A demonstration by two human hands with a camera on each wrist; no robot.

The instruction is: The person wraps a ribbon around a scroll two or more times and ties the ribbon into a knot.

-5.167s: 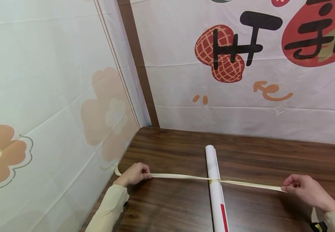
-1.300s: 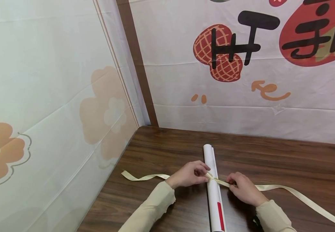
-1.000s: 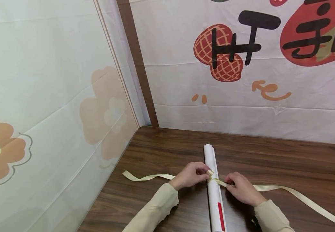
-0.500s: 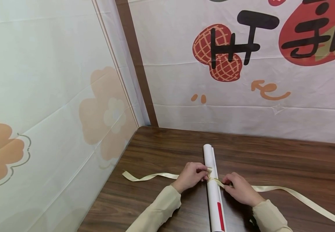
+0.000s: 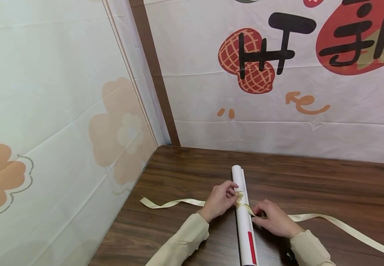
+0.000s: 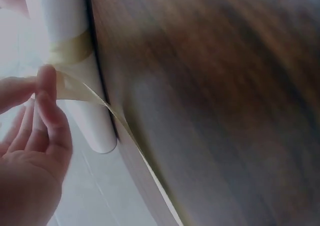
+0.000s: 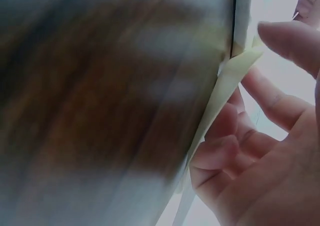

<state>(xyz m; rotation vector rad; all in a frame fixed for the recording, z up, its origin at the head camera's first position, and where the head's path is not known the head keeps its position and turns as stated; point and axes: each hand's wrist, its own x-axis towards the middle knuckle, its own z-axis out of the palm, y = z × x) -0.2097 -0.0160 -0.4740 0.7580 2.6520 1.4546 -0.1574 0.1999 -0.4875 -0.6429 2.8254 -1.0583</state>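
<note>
A rolled white sheet of paper point(image 5: 243, 221) with a red stripe lies lengthwise on the table. Cream ribbon point(image 5: 241, 205) is tied round its middle. My left hand point(image 5: 220, 199) pinches the ribbon at the roll's left side; in the left wrist view thumb and forefinger meet on the ribbon point(image 6: 75, 88). My right hand point(image 5: 275, 218) is at the roll's right side, thumb and forefinger apart. In the right wrist view the ribbon point(image 7: 225, 88) runs past the forefinger and beside the bent lower fingers. How the knot is made is too small to tell.
One loose ribbon tail point(image 5: 173, 202) curls on the table to the left, the other tail point(image 5: 341, 226) stretches off to the right. The dark wooden table point(image 5: 328, 181) meets printed cloth walls point(image 5: 195, 92) at the back and left.
Earlier my hands held the ribbon stretched wide to both sides; they have since come in to the roll. Lately the left hand shifted a folded ribbon part, and the right thumb and forefinger spread.
</note>
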